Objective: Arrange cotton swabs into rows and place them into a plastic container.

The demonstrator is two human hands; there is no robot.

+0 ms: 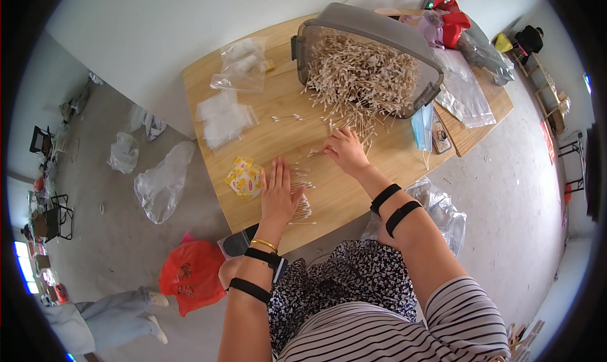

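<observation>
On a wooden table [284,141], the left hand [277,194] lies flat, fingers extended, over a row of cotton swabs [305,210] beside yellow printed cards [243,177]. The right hand [346,152] curls its fingers near loose swabs [363,68] spilling from a tipped grey plastic bin [373,24]; whether it grips any, I cannot tell.

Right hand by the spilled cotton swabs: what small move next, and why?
Probably have the right hand draw a few loose swabs toward the laid-out row: it sits right by those spilling from the grey tub, while the left hand lies flat along the row.
</observation>
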